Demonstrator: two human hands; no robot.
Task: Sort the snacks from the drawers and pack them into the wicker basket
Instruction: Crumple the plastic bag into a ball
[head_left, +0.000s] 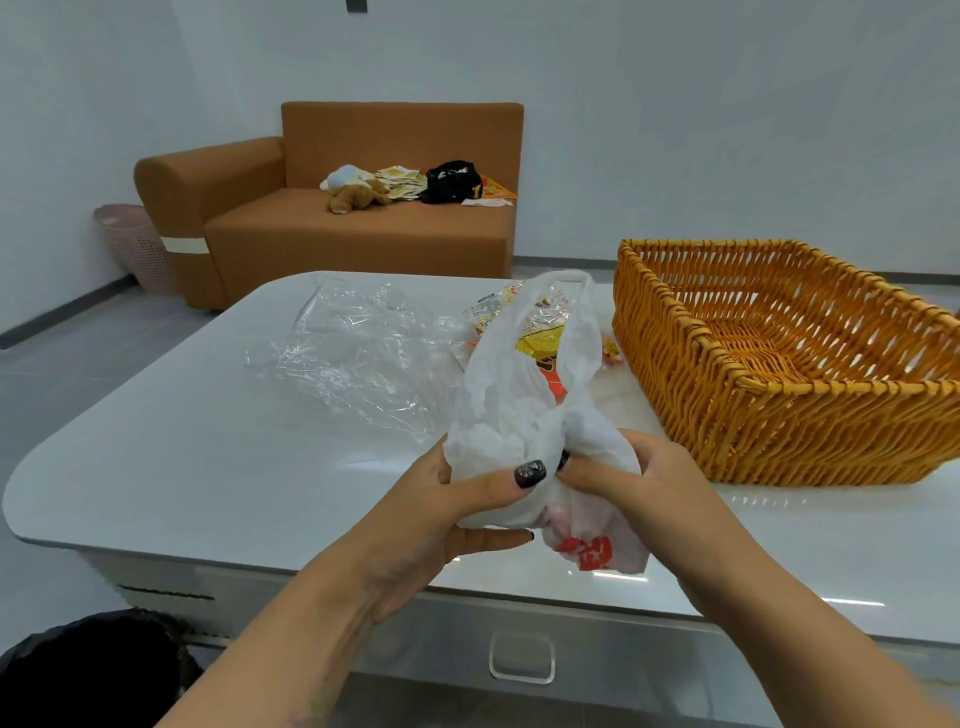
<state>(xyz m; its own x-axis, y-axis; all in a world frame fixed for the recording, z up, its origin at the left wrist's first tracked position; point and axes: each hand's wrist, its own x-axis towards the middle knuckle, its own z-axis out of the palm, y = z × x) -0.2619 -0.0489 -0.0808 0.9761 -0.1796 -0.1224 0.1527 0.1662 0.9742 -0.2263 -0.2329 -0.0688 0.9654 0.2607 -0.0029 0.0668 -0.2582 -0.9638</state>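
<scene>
A white plastic bag (511, 415) with yellow and red snack packets (543, 345) showing at its open top is held above the near part of the white table (182, 467). My left hand (462, 514) grips the bag's lower left side, thumb across its front. My right hand (639, 483) pinches the bunched plastic on the right, where red print shows. The orange wicker basket (769, 415) stands to the right on the table, its inside bare. A few more snack packets (491, 312) lie behind the bag.
A crumpled clear plastic sheet (358, 353) lies on the table's middle. A drawer handle (522, 657) shows in the table's front below my hands. A brown sofa (332, 234) with toys and a pink bin (137, 247) stand at the back.
</scene>
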